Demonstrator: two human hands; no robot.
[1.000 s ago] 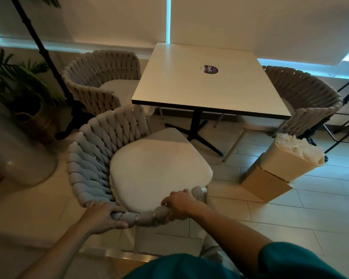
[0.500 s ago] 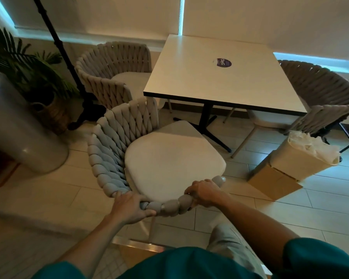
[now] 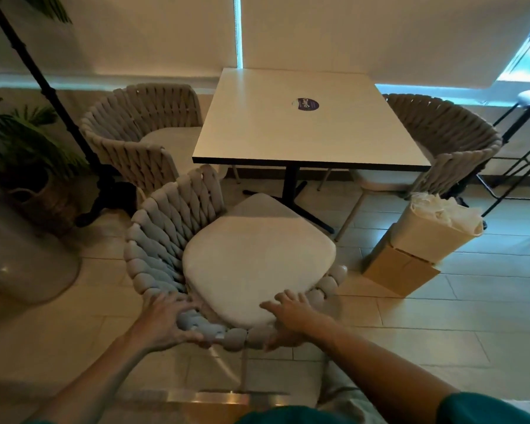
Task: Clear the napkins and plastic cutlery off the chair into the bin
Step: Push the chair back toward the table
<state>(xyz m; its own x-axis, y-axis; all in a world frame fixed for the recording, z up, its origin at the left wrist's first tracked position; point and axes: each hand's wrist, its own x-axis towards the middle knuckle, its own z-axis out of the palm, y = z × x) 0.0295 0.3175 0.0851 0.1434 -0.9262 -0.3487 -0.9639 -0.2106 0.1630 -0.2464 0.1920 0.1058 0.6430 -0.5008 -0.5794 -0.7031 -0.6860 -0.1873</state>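
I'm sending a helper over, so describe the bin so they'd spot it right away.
Start at the square white table. On the tiled floor to its right, beside the woven chair, the cream bin sits tilted on a brown cardboard box. Only it has a crumpled pale liner spilling over its rim.

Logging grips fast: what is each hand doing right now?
Left hand: open, fingers spread on the chair rim.
Right hand: open, loosely on the rim.

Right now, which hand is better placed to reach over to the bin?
Right. The right hand sits on the chair rim's bin side; the bin stands off to the right. The left hand would cross the seat.
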